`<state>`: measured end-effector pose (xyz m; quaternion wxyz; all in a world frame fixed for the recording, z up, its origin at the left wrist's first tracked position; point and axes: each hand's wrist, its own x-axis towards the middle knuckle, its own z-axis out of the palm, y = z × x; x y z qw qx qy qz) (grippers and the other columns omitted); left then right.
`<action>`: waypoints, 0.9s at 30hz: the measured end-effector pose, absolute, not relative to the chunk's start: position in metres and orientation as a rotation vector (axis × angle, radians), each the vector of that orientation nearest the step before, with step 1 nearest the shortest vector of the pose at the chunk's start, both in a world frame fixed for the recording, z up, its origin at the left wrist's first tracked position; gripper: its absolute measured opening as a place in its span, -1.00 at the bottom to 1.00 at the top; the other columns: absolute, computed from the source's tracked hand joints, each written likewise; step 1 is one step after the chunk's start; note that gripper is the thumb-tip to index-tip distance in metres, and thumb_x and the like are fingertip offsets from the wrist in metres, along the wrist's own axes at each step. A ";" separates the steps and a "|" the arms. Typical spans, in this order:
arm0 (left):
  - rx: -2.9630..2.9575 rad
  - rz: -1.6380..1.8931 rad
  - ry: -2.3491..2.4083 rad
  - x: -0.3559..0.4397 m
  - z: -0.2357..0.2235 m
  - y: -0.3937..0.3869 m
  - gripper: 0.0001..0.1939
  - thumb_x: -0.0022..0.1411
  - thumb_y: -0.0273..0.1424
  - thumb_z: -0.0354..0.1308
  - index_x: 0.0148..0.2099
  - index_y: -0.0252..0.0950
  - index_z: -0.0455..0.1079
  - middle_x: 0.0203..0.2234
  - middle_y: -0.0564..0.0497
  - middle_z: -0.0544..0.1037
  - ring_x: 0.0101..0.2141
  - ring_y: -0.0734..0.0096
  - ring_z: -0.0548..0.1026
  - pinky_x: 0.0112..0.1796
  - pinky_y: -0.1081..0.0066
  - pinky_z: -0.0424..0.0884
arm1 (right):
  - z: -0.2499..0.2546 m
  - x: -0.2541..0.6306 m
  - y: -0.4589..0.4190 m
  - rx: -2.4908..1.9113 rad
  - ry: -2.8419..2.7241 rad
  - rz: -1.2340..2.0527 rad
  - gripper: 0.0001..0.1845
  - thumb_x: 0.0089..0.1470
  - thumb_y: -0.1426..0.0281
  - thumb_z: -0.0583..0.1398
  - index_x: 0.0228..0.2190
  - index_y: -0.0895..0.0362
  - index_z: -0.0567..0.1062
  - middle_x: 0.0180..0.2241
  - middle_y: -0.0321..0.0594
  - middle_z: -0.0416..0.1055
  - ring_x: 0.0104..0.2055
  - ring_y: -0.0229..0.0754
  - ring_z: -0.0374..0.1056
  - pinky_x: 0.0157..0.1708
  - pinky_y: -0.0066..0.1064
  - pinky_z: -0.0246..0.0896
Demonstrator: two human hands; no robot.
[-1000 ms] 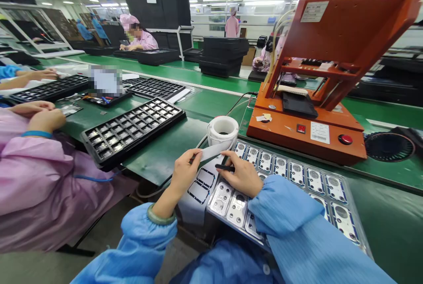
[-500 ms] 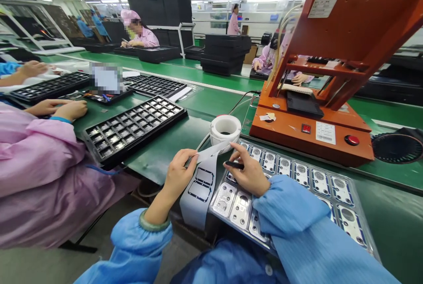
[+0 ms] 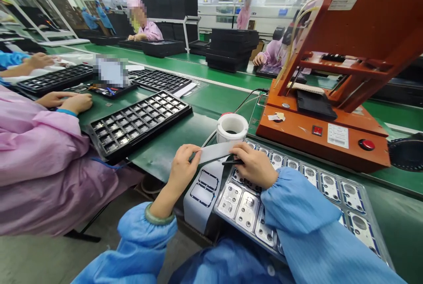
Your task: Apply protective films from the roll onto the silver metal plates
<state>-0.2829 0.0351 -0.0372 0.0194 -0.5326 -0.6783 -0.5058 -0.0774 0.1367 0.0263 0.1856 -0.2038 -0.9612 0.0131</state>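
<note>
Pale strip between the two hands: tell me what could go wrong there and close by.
Held between the left hand and right hand, the pale strip might crease or slip if pulled unevenly.
The black tool in the right hand could scratch the nearby metal plates if it dips.
The sheet with dark outlines hangs past the table edge, so the left sleeve might snag it.

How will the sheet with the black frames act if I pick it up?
Probably floppy: the sheet bends down at its near end past the table edge. Likely light, since it looks thin. The frames may be delicate, as their outlines are narrow.
</note>
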 end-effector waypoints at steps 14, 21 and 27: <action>-1.532 -1.702 -2.081 -0.284 -0.040 0.039 -0.87 0.25 -0.40 0.05 -0.26 -0.26 0.42 -0.37 0.04 0.48 -0.35 0.45 0.42 -0.33 0.46 0.36 | 0.019 -0.062 0.146 -0.325 -2.606 0.187 -0.74 -0.06 0.54 0.06 -0.29 0.12 0.45 -0.27 -0.18 0.46 -0.36 -0.22 0.40 -0.39 -0.44 0.30; -1.564 -1.662 -2.075 -0.281 -0.040 0.037 -0.89 0.24 -0.38 0.05 -0.24 -0.25 0.38 -0.39 0.04 0.49 -0.36 0.43 0.45 -0.29 0.42 0.39 | 0.019 -0.064 0.144 -0.407 -2.484 0.256 -0.69 0.10 0.49 0.03 -0.13 0.09 0.42 -0.13 -0.15 0.43 -0.16 -0.16 0.42 -0.23 -0.39 0.35; -1.829 -1.423 -1.977 -0.278 -0.036 0.036 -0.83 0.24 -0.41 0.06 -0.11 -0.26 0.34 -0.30 0.01 0.54 -0.30 0.38 0.49 -0.20 0.33 0.37 | 0.037 -0.084 0.159 -0.755 -2.560 0.008 -0.63 0.10 0.31 0.16 -0.04 0.09 0.41 0.07 -0.16 0.32 -0.16 -0.06 0.44 -0.30 -0.31 0.37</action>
